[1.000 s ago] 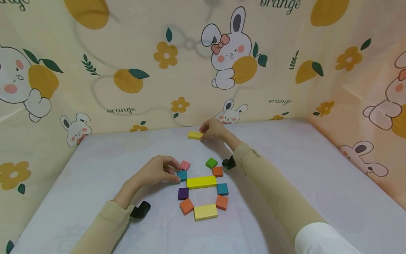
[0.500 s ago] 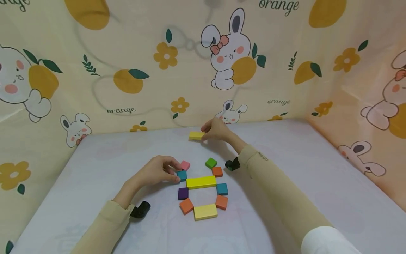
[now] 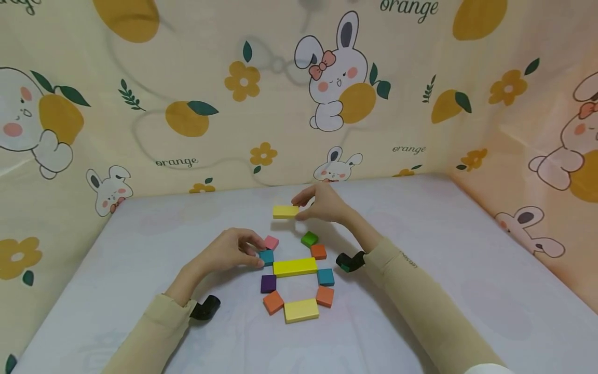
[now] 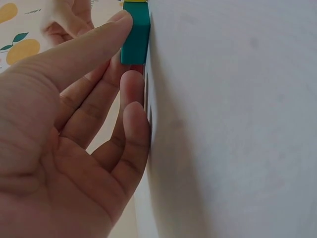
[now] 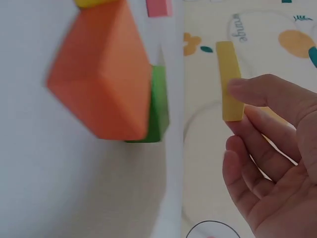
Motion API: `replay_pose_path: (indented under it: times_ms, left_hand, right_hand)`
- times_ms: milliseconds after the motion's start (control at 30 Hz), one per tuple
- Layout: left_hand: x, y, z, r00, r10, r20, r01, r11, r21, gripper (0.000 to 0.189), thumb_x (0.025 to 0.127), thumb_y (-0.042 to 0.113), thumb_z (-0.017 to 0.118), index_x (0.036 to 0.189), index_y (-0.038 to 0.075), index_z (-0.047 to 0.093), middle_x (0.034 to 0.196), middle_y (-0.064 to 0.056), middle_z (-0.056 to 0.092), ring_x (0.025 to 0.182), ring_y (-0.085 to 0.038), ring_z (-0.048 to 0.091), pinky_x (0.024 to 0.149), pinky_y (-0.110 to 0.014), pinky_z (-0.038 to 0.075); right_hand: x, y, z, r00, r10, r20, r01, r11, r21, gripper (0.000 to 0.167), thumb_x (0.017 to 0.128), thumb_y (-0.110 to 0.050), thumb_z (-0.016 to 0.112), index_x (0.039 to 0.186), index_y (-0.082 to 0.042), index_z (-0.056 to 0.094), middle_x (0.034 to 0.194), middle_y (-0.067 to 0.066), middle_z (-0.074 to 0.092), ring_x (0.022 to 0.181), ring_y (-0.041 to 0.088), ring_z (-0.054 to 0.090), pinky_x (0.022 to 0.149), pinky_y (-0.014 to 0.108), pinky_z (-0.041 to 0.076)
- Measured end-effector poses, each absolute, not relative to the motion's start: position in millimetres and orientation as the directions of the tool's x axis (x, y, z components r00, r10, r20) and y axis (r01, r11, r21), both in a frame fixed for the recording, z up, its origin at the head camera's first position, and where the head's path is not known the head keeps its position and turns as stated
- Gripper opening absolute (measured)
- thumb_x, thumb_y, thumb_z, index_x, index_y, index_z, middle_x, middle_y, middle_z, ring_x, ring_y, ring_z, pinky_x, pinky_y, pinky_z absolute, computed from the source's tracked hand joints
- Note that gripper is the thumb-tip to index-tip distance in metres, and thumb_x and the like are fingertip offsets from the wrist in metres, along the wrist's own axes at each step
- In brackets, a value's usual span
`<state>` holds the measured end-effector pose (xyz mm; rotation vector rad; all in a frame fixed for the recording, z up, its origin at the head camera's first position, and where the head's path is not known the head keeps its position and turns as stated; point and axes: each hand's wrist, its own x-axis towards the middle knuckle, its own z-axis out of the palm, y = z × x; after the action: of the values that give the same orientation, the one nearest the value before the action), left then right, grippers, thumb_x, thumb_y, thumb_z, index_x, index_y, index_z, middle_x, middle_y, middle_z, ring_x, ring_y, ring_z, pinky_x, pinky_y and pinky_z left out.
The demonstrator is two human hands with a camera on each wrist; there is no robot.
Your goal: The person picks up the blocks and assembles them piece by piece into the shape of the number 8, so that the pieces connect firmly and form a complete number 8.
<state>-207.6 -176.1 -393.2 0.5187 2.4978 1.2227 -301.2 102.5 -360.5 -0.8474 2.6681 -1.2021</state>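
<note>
My right hand (image 3: pixel 324 204) pinches one end of a pale yellow rectangular block (image 3: pixel 285 212) between thumb and fingers. The right wrist view shows this yellow block (image 5: pixel 228 59) held off the white table. Lower left, my left hand (image 3: pixel 231 251) holds a teal block (image 3: pixel 267 257) at the upper left of a ring of blocks. Its thumb lies on one face of the teal block (image 4: pixel 136 37) in the left wrist view, with fingers behind. A pink block (image 3: pixel 271 242) sits just beyond that hand's fingertips. Opposite it are a green block (image 3: pixel 309 239) and an orange block (image 3: pixel 318 252).
A long bright yellow block (image 3: pixel 295 267) spans the ring. Below it lie a purple block (image 3: pixel 268 283), another teal block (image 3: pixel 325 277), two orange blocks (image 3: pixel 273 302) and a pale yellow block (image 3: pixel 301 310). A patterned cloth (image 3: pixel 210 78) rises behind the white table (image 3: pixel 397 218).
My right hand has brought the pale yellow block from the table's far side up and nearer to the ring. The left hand stays at the teal block.
</note>
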Motion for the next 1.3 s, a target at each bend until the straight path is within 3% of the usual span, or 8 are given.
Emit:
replay_pose_path:
  times_ms: [300, 633, 867, 1300]
  left_hand:
    - [-206.0, -175.1, -391.4, -0.889, 0.442, -0.119, 0.178, 0.574, 0.799, 0.032, 0.077, 0.02, 0.086, 0.105, 0.019, 0.071, 0.101, 0.004, 0.068, 0.083, -0.024, 0.06, 0.077, -0.034, 0.052]
    - [-206.1, -175.0, -391.2, -0.893, 0.432, -0.128, 0.169, 0.583, 0.795, 0.032, 0.077, 0.019, 0.086, 0.106, 0.018, 0.071, 0.1, 0.004, 0.068, 0.082, -0.023, 0.06, 0.077, -0.033, 0.053]
    - [-206.1, -173.7, -391.0, -0.895, 0.426, -0.133, 0.16, 0.585, 0.795, 0.033, 0.077, 0.02, 0.087, 0.105, 0.019, 0.071, 0.101, 0.004, 0.068, 0.083, -0.022, 0.06, 0.077, -0.032, 0.053]
    - [-205.0, -173.6, -389.6, -0.893, 0.43, -0.131, 0.164, 0.583, 0.795, 0.032, 0.078, 0.018, 0.086, 0.106, 0.018, 0.071, 0.101, 0.003, 0.068, 0.082, -0.022, 0.059, 0.077, -0.032, 0.052]
  right_hand:
    - [-285.7, 107.5, -369.0, -0.835, -0.55, 0.024, -0.393, 0.565, -0.726, 0.026, 0.075, -0.016, 0.086, 0.099, -0.015, 0.078, 0.092, -0.006, 0.071, 0.089, 0.021, 0.059, 0.071, 0.034, 0.051]
    - [-292.9, 107.2, -380.4, -0.829, -0.56, -0.009, -0.386, 0.583, -0.715, 0.025, 0.077, -0.015, 0.086, 0.1, -0.013, 0.077, 0.089, -0.003, 0.071, 0.081, 0.021, 0.059, 0.071, 0.031, 0.051]
    - [-294.8, 106.1, -385.6, -0.823, -0.566, -0.043, -0.363, 0.582, -0.727, 0.022, 0.082, -0.025, 0.083, 0.1, -0.014, 0.075, 0.088, -0.003, 0.07, 0.081, 0.021, 0.061, 0.073, 0.031, 0.051]
    - [-289.8, 102.6, -381.9, -0.805, -0.589, -0.062, -0.36, 0.57, -0.739, 0.016, 0.083, -0.011, 0.081, 0.098, -0.012, 0.075, 0.088, -0.003, 0.071, 0.08, 0.021, 0.063, 0.074, 0.03, 0.054]
